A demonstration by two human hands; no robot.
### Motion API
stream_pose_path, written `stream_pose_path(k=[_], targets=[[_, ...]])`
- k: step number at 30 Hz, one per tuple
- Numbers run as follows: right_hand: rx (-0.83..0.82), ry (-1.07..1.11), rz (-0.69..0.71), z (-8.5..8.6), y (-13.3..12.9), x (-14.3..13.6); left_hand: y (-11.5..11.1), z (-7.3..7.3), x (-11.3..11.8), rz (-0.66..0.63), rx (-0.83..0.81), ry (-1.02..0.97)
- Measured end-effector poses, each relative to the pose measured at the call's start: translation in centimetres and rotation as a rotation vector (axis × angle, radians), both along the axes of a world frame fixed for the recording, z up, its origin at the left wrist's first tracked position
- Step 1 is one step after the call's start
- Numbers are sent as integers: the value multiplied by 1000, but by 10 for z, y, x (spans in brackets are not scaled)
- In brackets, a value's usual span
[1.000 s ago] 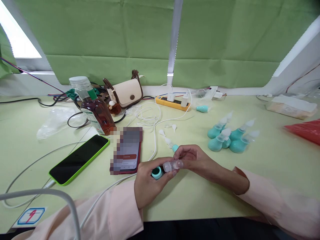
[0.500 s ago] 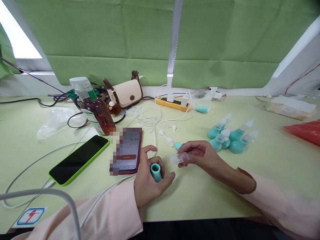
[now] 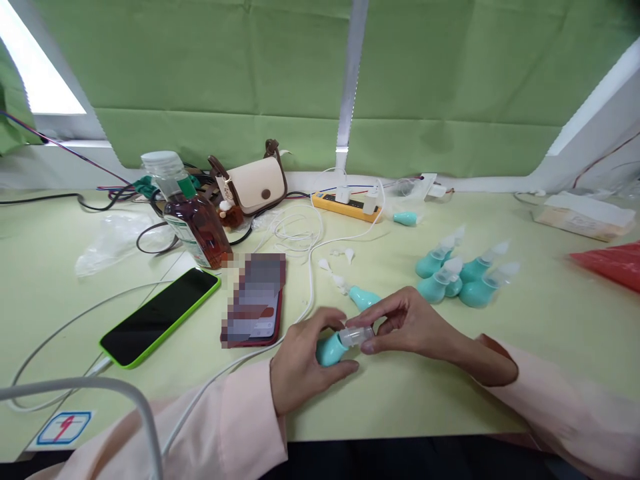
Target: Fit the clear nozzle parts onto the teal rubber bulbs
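My left hand [image 3: 307, 357] is wrapped round a turquoise rubber bulb [image 3: 331, 350], its neck pointing right. Between the fingertips of my right hand [image 3: 407, 327] is a clear plastic tube [image 3: 356, 335], its left end at the mouth of the bulb's neck. How far the tube goes in, I cannot tell. Just behind my right fingers lies another turquoise bulb [image 3: 364, 297] with a white tip toward the left. Small white tips [image 3: 349, 256] are scattered beyond it. To the right stand several turquoise bulbs [image 3: 477, 290] fitted with clear pointed nozzles.
On the left lie a phone in a green case [image 3: 160, 319] and a phone in a red case [image 3: 257, 300], with a bottle of dark liquid [image 3: 195, 223] behind. A small handbag [image 3: 257, 187], a yellow power strip [image 3: 345, 207] and white cables stretch along the back. Red plastic [image 3: 607, 263] is far right.
My right hand has brought the clear tube left and down to the bulb. The bulb in my left hand has tipped, its opening now facing right. The bulb behind my right hand shows more.
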State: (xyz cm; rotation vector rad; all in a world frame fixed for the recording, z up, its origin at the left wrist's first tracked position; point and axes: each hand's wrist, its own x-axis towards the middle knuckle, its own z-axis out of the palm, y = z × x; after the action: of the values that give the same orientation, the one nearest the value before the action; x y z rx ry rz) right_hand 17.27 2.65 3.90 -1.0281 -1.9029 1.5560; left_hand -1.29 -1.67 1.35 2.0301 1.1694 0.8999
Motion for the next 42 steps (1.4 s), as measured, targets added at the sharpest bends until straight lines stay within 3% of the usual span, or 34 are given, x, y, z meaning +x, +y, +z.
stream_pose_path(k=[4, 7, 11, 14, 18, 21, 24, 27, 30, 37, 42], targets=[[62, -26, -36, -2, -3, 2, 0, 1, 1, 65, 155, 309], [72, -24, -28, -4, -5, 4, -1, 0, 2, 58, 262, 429], [204, -11, 64, 0, -6, 7, -2, 1, 2, -11, 228, 346], [456, 39, 124, 6, -10, 6, -3, 5, 1, -3, 108, 187], [779, 66, 86, 8, -19, 4, 0, 8, -1, -8, 2, 46], [986, -27, 111, 3, -24, 8, 3, 8, -1, -23, -23, 44], [1069, -201, 256, -1, -25, 14, 5, 6, 0, -35, -52, 84], [1071, -185, 298, -3, -23, 14, 5, 5, 2, -36, -46, 98], [997, 21, 152, -5, -20, 7, 3, 6, 3, -4, -21, 116], [568, 109, -118, -11, -26, -9, 0, 5, 2, 30, 150, 162], [201, 37, -194, -2, -24, -11, 1, 7, 2, 41, 142, 199]])
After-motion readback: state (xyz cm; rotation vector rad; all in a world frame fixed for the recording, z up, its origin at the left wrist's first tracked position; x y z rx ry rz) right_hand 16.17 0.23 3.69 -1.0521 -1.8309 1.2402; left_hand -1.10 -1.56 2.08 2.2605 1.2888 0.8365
